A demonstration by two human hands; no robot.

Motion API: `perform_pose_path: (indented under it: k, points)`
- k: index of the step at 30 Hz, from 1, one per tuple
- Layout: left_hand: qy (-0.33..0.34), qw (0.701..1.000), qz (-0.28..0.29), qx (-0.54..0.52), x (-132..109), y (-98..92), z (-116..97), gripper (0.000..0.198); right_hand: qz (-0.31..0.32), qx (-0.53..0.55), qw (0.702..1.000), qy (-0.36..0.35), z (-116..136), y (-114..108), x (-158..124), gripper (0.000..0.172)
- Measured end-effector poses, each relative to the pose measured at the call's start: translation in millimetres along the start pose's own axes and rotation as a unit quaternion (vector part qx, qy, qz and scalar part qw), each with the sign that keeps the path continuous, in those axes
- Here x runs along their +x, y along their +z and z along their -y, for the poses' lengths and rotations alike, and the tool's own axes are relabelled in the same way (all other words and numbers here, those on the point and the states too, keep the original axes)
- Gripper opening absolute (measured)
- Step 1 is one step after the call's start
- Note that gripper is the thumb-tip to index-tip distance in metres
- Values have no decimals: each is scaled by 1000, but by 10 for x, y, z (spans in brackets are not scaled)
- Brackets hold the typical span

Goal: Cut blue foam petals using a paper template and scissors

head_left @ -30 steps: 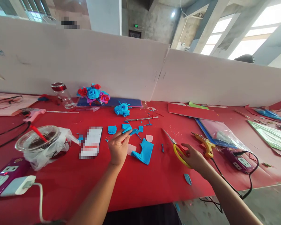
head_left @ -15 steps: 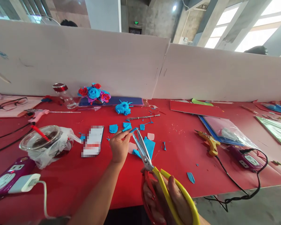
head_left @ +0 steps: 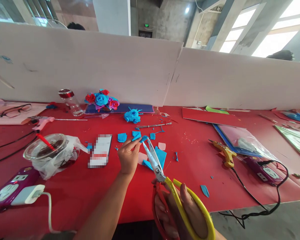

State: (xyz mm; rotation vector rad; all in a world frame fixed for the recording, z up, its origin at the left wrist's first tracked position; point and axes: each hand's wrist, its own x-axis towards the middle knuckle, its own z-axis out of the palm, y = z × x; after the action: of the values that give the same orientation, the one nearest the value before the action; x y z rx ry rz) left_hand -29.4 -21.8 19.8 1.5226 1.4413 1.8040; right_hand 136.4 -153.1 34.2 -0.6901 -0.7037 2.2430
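Since second ago, scissors (head_left: 162, 176) lifted off counter (head_left: 190, 160); blade tips now at blue paper scrap (head_left: 143, 138). My right hand (head_left: 187, 213): grip closed through yellow-red handles, blades slightly apart. My left hand (head_left: 128, 156): grip pinches scrap between thumb and fingertips, above counter (folded blue sheet (head_left: 160, 156) just beneath). Glue gun (head_left: 225, 153) well right.

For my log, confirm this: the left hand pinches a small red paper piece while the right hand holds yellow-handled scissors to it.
Wrong colour: the head view shows the paper piece in the left hand is blue, not red. The right hand holds yellow-handled scissors to it.
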Motion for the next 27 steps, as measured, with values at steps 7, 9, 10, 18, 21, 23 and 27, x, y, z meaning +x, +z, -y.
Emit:
perform_pose_path:
  k: [7,9,10,18,21,23,27]
  points:
    - [-18,1000,-4,9,-3,5,-9,17,12,22,1000,6,-65,-52,-25,73]
    - [-24,1000,-4,2,-1,3,-12,16,1,30,1000,-6,-78,-56,-35,71]
    - [-22,1000,-2,1,-1,2,-14,16,-3,33,999,-7,-71,-48,-37,70]
    - [64,996,-14,59,-6,6,11,20,-11,10,999,32,68,69,-36,72]
    - [119,988,-28,95,-1,13,40,19,-24,30,999,35,79,91,-36,74]
    - [158,981,-33,109,-3,16,57,19,-29,64,997,28,104,114,-32,72]
    - [216,969,-42,110,-21,11,56,22,-11,153,987,36,185,161,-14,70]
